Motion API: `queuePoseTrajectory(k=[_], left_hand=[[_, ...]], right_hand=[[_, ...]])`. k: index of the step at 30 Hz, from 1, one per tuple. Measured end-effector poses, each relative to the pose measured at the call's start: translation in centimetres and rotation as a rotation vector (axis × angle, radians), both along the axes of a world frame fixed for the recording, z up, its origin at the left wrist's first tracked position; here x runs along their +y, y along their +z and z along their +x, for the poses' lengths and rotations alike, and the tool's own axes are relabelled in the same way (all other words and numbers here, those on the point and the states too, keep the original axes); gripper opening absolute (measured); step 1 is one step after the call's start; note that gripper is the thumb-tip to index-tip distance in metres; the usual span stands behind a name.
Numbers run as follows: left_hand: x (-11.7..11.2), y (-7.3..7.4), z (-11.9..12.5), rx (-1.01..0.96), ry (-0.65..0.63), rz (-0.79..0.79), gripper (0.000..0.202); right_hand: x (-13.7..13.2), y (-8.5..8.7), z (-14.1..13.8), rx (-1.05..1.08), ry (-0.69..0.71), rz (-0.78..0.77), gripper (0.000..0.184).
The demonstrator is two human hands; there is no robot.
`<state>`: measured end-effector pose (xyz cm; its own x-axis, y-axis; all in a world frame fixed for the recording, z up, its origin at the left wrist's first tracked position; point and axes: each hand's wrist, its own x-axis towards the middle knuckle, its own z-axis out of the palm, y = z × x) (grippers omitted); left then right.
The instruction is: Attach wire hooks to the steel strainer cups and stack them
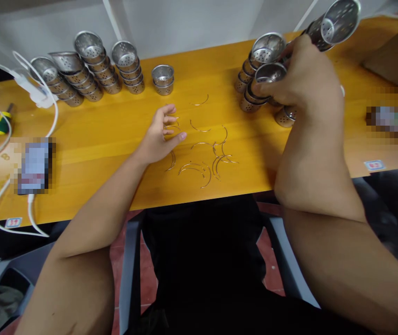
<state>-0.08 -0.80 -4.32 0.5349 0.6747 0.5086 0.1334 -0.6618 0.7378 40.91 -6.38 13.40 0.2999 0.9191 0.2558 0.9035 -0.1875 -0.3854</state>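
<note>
My left hand [160,135] rests on the yellow table [115,130], fingers loosely curled over a thin curved wire handle [171,125]; several more wire handles [206,163] lie scattered to its right. My right hand [300,77] is raised at the right, its fingers wrapped round a stack of perforated steel cups [262,81]. Another cup stack [336,21] sticks out behind that hand.
Stacks of perforated steel cups [90,70] lie at the back left, and a short upright pair [163,79] stands near the middle. A white cable [50,100], a blurred phone [35,167] and a screwdriver [2,123] are at the left. A chair is below the table edge.
</note>
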Motion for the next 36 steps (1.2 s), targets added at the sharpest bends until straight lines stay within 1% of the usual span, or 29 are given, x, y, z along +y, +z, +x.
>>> queuePoseTrajectory(k=[3, 4, 7, 10, 12, 13, 14, 17, 18, 20, 22, 24, 25, 27, 29, 31, 33, 34, 36], left_hand=[[-0.1, 0.2, 0.0, 0.002, 0.006, 0.010, 0.095], [-0.1, 0.2, 0.0, 0.008, 0.015, 0.013, 0.094], [-0.1, 0.3, 0.0, 0.036, 0.034, 0.008, 0.094], [-0.2, 0.3, -0.1, 0.012, 0.016, 0.005, 0.095], [-0.2, 0.2, -0.1, -0.010, 0.006, 0.001, 0.095], [-0.1, 0.1, -0.1, -0.013, 0.008, -0.005, 0.095], [-0.1, 0.0, -0.1, -0.012, 0.013, -0.012, 0.095], [0.1, -0.2, -0.2, -0.007, 0.018, -0.018, 0.095], [0.2, -0.2, -0.2, -0.010, 0.017, -0.014, 0.095], [0.3, -0.2, -0.2, -0.013, 0.014, -0.009, 0.095], [0.3, -0.1, -0.2, -0.010, 0.018, -0.010, 0.095], [0.2, -0.1, -0.2, -0.017, 0.018, 0.002, 0.095], [0.2, 0.0, -0.2, -0.024, 0.017, 0.013, 0.094], [-0.1, 0.2, -0.1, -0.026, 0.024, 0.015, 0.091], [-0.5, 0.6, -0.1, 0.001, 0.052, -0.010, 0.088], [-1.0, 1.2, 0.0, 0.041, 0.094, -0.045, 0.088], [-1.2, 1.6, -0.1, 0.051, 0.098, -0.067, 0.089], [-1.3, 1.7, -0.1, 0.044, 0.089, -0.075, 0.088], [-1.2, 1.7, -0.1, 0.022, 0.065, -0.084, 0.086]], right_hand=[[-0.4, 0.9, -1.8, -0.007, -0.146, -0.122, 0.101], [-0.6, 1.2, -2.4, -0.013, -0.159, -0.137, 0.102], [-0.6, 1.6, -3.1, -0.018, -0.156, -0.146, 0.104], [-0.3, 1.1, -2.3, -0.014, -0.141, -0.147, 0.106], [-0.1, 0.6, -1.6, -0.010, -0.111, -0.118, 0.107], [0.0, 0.4, -1.4, -0.009, -0.097, -0.068, 0.103], [0.0, 0.3, -1.2, -0.007, -0.074, 0.010, 0.095], [0.1, 0.1, -1.2, 0.005, 0.063, 0.308, 0.058], [0.2, 0.0, -1.4, 0.019, 0.125, 0.381, 0.048], [0.5, -0.3, -2.1, 0.050, 0.242, 0.479, 0.035], [0.9, -1.1, -3.0, 0.080, 0.364, 0.514, 0.029], [1.7, -2.4, -4.2, 0.114, 0.516, 0.474, 0.031], [2.2, -3.2, -4.8, 0.135, 0.589, 0.430, 0.038], [3.6, -5.2, -6.3, 0.172, 0.702, 0.315, 0.062], [5.4, -7.4, -7.8, 0.208, 0.763, 0.202, 0.079], [7.5, -9.1, -9.4, 0.248, 0.778, 0.146, 0.081], [9.8, -9.9, -11.1, 0.250, 0.768, 0.097, 0.082], [10.9, -9.9, -12.0, 0.236, 0.750, 0.066, 0.080], [12.8, -9.1, -13.8, 0.203, 0.704, 0.009, 0.071]])
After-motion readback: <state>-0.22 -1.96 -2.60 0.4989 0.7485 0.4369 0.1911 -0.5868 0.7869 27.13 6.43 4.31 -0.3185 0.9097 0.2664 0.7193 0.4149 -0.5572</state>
